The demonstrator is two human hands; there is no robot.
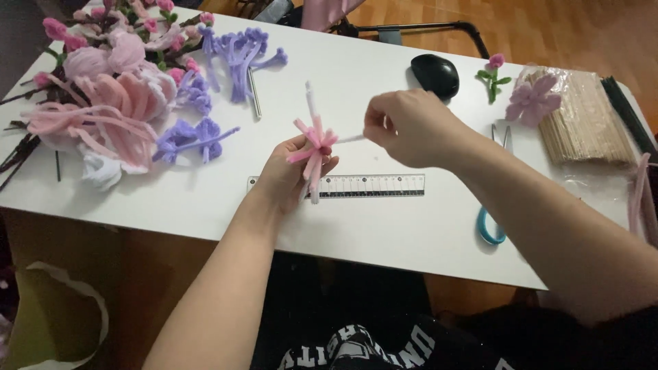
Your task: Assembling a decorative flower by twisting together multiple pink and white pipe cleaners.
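Between both hands [295, 168], fuzzy (pink) pipe-cleaner tuft [314, 147]

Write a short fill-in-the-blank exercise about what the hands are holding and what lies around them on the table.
1. The left hand holds a small bundle of ____ pipe cleaners.
2. On the white table, just behind the left hand, lies a flat ____ with measuring marks.
3. The black computer mouse lies beyond the ____ hand.
4. The bundle of wooden sticks lies at the table's ____ end.

Missing words: pink; ruler; right; right
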